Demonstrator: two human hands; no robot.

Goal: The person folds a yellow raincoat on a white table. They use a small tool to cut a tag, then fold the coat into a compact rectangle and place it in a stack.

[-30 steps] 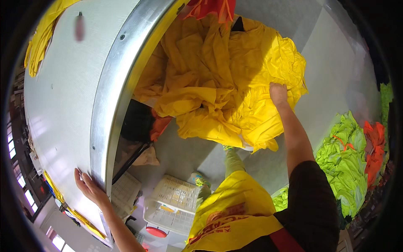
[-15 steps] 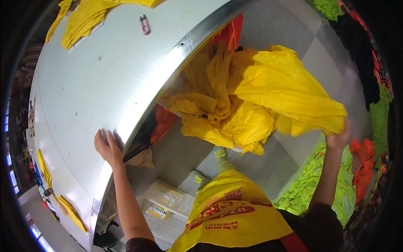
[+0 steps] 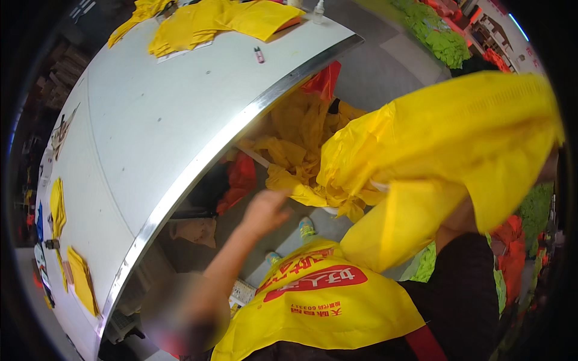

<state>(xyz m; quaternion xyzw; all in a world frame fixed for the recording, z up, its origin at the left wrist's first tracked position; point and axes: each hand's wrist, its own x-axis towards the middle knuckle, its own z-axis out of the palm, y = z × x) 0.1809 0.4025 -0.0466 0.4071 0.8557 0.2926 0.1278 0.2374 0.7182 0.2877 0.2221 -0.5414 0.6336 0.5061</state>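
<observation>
A large piece of yellow fabric [image 3: 439, 132] is raised at the right, with its lower folds hanging over my lap. My right hand [image 3: 549, 167] grips its far right edge; the cloth covers most of that hand and part of the forearm. My left hand [image 3: 268, 212] is in the air beside the table edge, blurred by motion, its fingers apart and holding nothing. Ahead of it lies a heap of crumpled yellow fabric [image 3: 295, 132], partly under the table. I wear a yellow apron [image 3: 319, 301] with red print.
The white table [image 3: 150, 120] with a metal edge fills the left. On it are stacked yellow pieces [image 3: 192, 27], small pink thread snips [image 3: 259, 55] and a small bottle [image 3: 318, 12]. Orange-red cloth [image 3: 241, 180] sits beneath; green [image 3: 433, 36] and orange piles [image 3: 509, 253] stand to the right.
My left hand has left the table edge and moved right, over the gap. My right hand has lifted the yellow fabric up and to the right, out of the heap. The view has shifted.
</observation>
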